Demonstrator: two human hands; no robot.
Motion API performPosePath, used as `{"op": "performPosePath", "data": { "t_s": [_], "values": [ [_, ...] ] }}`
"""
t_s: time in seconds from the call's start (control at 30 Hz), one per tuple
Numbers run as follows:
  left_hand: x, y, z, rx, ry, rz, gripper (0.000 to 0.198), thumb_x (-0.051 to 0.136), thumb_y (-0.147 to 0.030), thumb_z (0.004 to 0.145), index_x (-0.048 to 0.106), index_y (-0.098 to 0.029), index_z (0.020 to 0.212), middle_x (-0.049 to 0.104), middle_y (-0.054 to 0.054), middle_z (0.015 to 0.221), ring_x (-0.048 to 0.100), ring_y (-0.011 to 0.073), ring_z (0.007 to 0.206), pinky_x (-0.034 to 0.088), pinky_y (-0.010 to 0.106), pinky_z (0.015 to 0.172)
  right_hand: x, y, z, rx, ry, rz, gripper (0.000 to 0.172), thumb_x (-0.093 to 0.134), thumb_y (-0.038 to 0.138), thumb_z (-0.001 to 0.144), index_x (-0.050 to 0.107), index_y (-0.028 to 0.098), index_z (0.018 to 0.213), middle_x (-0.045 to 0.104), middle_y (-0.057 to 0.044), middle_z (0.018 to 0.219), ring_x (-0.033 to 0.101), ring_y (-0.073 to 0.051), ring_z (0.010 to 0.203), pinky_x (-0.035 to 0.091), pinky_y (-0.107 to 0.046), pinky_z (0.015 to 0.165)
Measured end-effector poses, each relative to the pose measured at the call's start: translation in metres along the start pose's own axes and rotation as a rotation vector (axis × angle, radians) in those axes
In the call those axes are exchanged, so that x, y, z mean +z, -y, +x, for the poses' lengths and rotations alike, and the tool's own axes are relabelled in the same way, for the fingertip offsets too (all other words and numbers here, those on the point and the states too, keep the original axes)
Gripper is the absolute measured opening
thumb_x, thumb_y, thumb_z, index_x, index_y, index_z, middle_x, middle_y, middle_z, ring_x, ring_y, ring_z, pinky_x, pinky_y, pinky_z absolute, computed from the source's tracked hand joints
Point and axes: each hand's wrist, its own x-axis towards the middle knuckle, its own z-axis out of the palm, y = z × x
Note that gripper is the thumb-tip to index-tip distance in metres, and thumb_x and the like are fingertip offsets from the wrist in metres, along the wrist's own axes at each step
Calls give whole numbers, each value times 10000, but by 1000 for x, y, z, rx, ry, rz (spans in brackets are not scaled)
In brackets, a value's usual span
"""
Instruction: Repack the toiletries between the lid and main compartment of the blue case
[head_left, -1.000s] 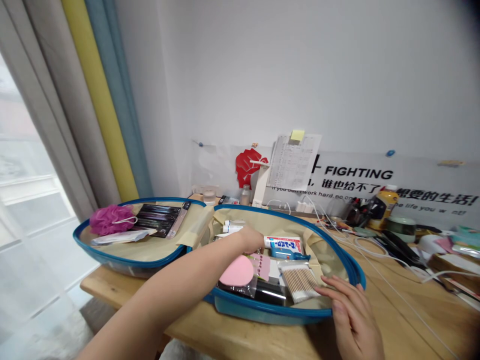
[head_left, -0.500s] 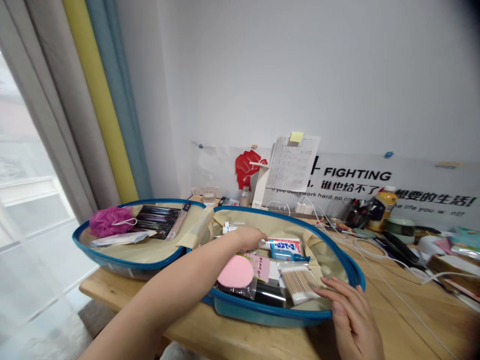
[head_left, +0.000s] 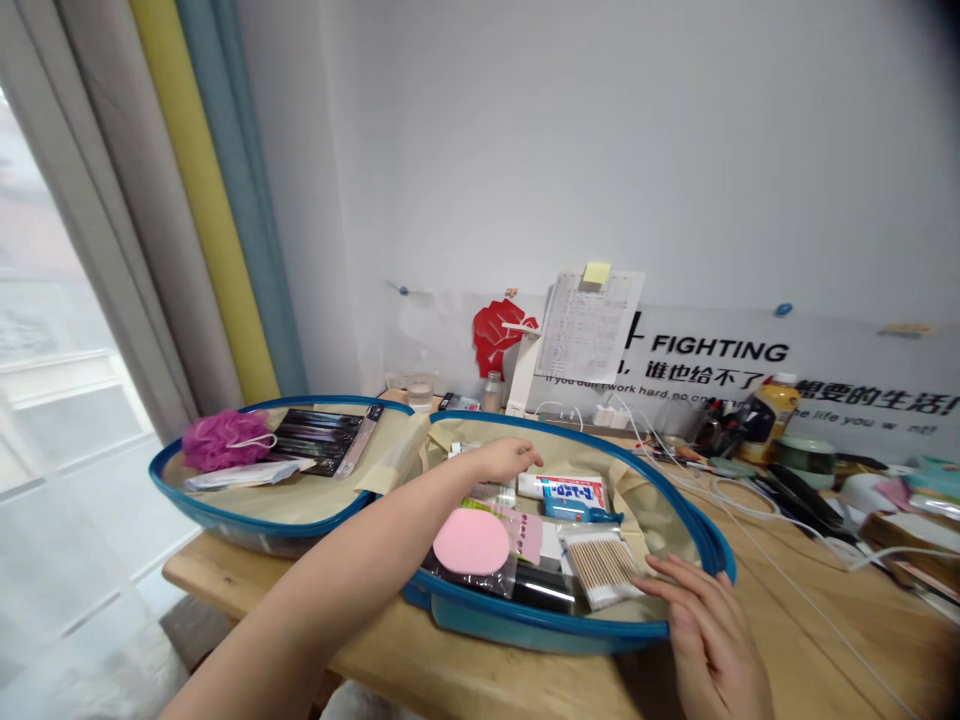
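Note:
An open zip case with a blue rim [head_left: 525,622] lies on the table in two beige-lined halves. My left hand [head_left: 502,460] reaches into the right half, fingers extended, above a small clear packet [head_left: 491,493] and just short of a white toothpaste tube [head_left: 561,490]. My right hand [head_left: 705,630] rests on the near rim, next to a box of cotton swabs [head_left: 600,568]. A pink sponge puff [head_left: 471,541] and a blue tube [head_left: 581,511] lie in the same half. The left half holds a pink mesh bath puff [head_left: 223,440] and a pack of dark brushes [head_left: 319,441].
The wooden table [head_left: 817,610] extends right of the case, crossed by white cables [head_left: 772,520]. Along the wall stand a yellow bottle [head_left: 769,415], a green lidded container [head_left: 802,455] and assorted clutter. Curtains [head_left: 202,200] hang at the left.
My left hand has slid back off the toothpaste tube toward the far rim of the case. My right hand stays on the near rim.

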Motion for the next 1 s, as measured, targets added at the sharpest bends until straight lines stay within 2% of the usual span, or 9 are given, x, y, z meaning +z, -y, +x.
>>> {"op": "performPosePath", "data": {
  "t_s": [0.13, 0.23, 0.4, 0.57, 0.67, 0.87, 1.0],
  "values": [
    [1, 0, -1, -31, 57, -70, 375, 306, -298, 916, 583, -201, 1150, 581, -23, 753, 527, 77, 588, 401, 190, 557, 0, 0, 0, 4, -7, 4, 260, 410, 273, 901, 668, 239, 905, 673, -49, 986, 618, -216, 948, 380, -437, 969],
    [3, 4, -1, -30, 93, -107, 374, 305, -281, 916, 567, -196, 1169, 544, -34, 700, 541, 76, 576, 391, 180, 525, -1, 0, 1, 9, 3, 0, 265, 407, 275, 904, 669, 238, 886, 674, -52, 982, 618, -222, 954, 384, -447, 969],
    [3, 11, 2, 41, 76, -104, 345, 352, -349, 931, 553, -229, 1185, 616, -17, 851, 581, 74, 694, 409, 174, 576, -1, 0, 0, 23, 16, -2, 280, 403, 293, 906, 676, 238, 881, 677, -58, 983, 620, -226, 951, 390, -459, 967],
    [3, 11, 3, 93, 11, 27, 290, 455, -335, 900, 618, -239, 1119, 666, -8, 1017, 584, 108, 874, 433, 212, 753, 1, -1, -2, 31, 7, 1, 293, 397, 302, 913, 680, 240, 866, 677, -52, 977, 614, -225, 966, 383, -453, 971],
    [5, 8, 1, 121, 10, 134, 250, 513, -322, 872, 642, -265, 1078, 658, -19, 1124, 571, 138, 1000, 416, 230, 835, 1, -3, -3, 20, 4, 7, 283, 397, 290, 914, 673, 237, 881, 672, -51, 987, 610, -218, 968, 374, -447, 977],
    [12, -1, -2, 124, 57, 331, 279, 515, -358, 877, 611, -273, 1125, 680, 14, 1088, 600, 183, 985, 424, 252, 776, -1, -2, -1, 13, 25, -6, 284, 396, 298, 913, 673, 237, 901, 676, -55, 994, 617, -221, 959, 384, -448, 962],
    [16, -4, -2, 135, 102, 420, 257, 569, -332, 846, 643, -281, 1086, 687, 14, 1090, 610, 189, 994, 415, 238, 739, -1, 0, -1, 27, 11, -5, 300, 391, 315, 915, 675, 237, 860, 683, -58, 956, 617, -222, 942, 389, -452, 955]
  ]
}}
